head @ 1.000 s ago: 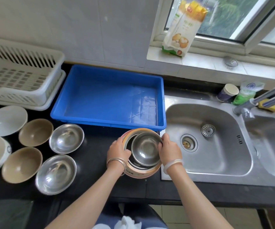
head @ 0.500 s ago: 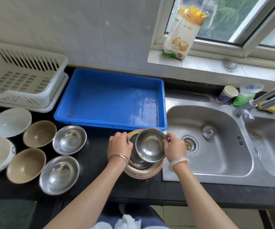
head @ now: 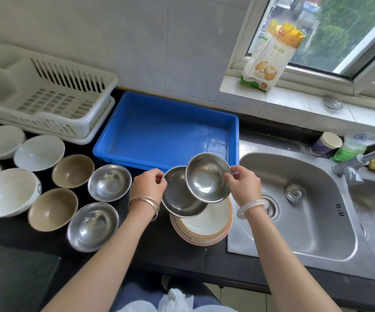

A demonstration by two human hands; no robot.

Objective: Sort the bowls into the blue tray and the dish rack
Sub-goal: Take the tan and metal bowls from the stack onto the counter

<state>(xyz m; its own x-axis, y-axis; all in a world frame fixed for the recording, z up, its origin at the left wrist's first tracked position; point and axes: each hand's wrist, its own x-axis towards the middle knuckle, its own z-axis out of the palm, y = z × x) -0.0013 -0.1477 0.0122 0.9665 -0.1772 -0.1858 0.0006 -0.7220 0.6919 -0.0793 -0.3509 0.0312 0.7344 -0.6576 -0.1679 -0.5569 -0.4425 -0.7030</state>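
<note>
The right hand (head: 245, 188) pinches the rim of a small round stainless-steel bowl (head: 208, 177), overlapping a second steel bowl (head: 177, 200) pinched by the left hand (head: 147, 188). Both half-hide an orange-banded white bowl (head: 206, 220) in front of the rectangular blue plastic tray (head: 159, 134). The slatted white dish rack (head: 69, 102) is cut off at left.

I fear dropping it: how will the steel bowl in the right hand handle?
Probably light and stiff: the right hand pinches the steel bowl by its thin rim alone. Its shiny surface looks slippery. Its rounded bottom may rock when set down.
</note>
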